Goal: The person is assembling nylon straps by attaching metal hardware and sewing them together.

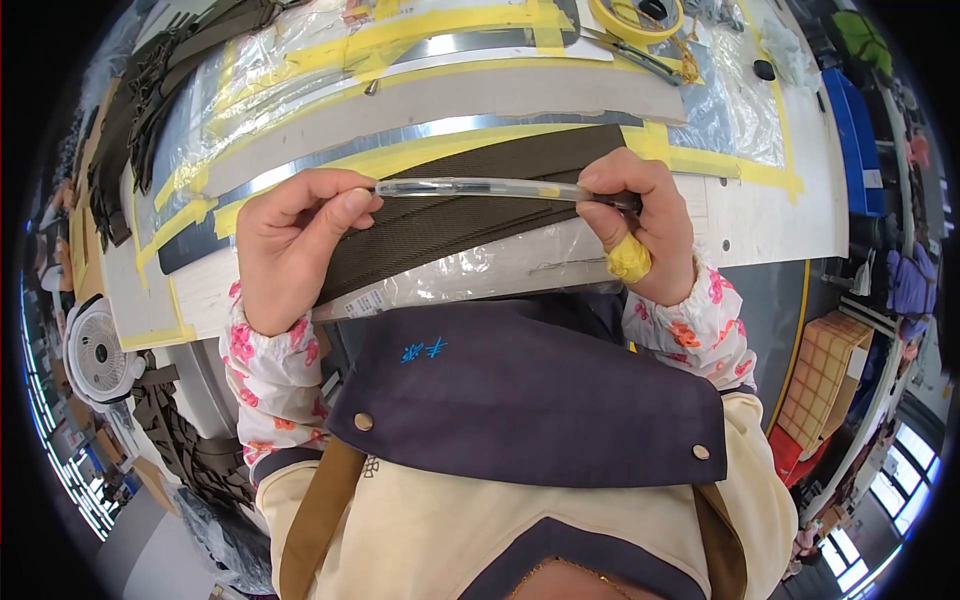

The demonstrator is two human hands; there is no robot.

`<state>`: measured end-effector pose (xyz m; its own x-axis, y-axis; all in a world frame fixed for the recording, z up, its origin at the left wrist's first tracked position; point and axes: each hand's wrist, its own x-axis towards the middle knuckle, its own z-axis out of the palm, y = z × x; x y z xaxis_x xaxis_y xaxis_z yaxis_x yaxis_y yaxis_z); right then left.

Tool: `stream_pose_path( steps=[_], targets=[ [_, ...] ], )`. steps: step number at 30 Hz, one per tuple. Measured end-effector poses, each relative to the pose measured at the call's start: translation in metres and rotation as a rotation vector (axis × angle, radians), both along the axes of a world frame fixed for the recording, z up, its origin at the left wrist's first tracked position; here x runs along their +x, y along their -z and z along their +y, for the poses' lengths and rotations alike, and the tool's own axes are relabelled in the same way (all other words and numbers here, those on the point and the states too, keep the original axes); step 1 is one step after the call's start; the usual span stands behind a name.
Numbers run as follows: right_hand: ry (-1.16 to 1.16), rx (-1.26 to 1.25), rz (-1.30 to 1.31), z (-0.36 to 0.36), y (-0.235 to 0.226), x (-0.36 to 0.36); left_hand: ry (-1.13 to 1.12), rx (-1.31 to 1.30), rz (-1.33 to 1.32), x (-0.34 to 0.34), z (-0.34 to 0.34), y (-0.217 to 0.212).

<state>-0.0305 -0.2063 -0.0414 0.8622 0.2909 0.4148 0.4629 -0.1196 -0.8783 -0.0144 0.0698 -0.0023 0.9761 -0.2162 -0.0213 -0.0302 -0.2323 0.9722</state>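
A slim pen point(480, 188) with a clear barrel lies level between my two hands, above the worktable. My left hand point(298, 235) pinches its left tip between thumb and fingertips. My right hand point(645, 215) is closed round the dark right end, and yellow tape point(629, 260) is wrapped on a digit of that hand. Beneath the pen, flat dark brown webbing straps point(430, 235) lie side by side on the table, partly hidden by the pen and both hands.
Yellow tape strips and a metal ruler edge point(400, 140) cross the table point(770, 225). Scissors point(640, 58) and a tape roll point(640, 18) lie at the far right. More brown straps point(150, 110) pile at the left, above a white fan point(100, 352). A blue bin point(850, 140) stands right.
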Motion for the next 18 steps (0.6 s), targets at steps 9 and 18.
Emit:
stream_pose_path(
  steps=[9, 18],
  targets=[
    [0.034, -0.003, -0.031, -0.009, 0.002, -0.007, 0.036, -0.117, 0.074, -0.004, -0.008, -0.002],
    [0.026, 0.026, -0.01, -0.01, 0.005, -0.008, 0.007, -0.118, 0.078, -0.007, -0.005, -0.003]
  ],
)
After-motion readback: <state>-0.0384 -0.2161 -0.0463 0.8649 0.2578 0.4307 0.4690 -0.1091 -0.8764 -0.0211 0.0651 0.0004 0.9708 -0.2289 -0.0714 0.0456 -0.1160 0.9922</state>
